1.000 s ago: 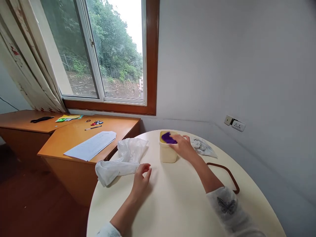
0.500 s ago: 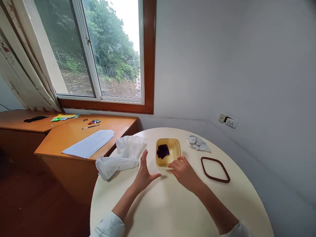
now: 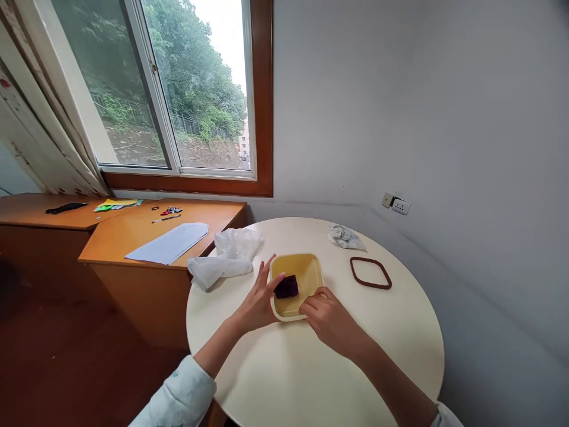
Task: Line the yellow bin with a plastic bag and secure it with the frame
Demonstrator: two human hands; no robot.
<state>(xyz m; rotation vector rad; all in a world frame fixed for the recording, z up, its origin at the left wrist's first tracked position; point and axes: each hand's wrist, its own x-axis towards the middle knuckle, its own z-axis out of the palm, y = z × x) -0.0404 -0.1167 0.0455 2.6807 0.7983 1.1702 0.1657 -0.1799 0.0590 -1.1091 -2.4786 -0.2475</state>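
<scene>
Cream and round, the table (image 3: 293,379) fills the foreground. Near its left edge lies a crumpled white bag (image 3: 222,268). Right of the bag, mouth toward the viewer, is a yellow tub (image 3: 307,271). Left hand (image 3: 258,303): fingers and thumb spread, gripping the tub's left side, thumb over the rim. Right hand (image 3: 331,319): fingers curled, closed on the rim's near right corner. To the right lies a brown frame (image 3: 373,285), beyond it a small packet (image 3: 345,237). Within the tub, toward its left side, lies purple cloth (image 3: 288,287).
</scene>
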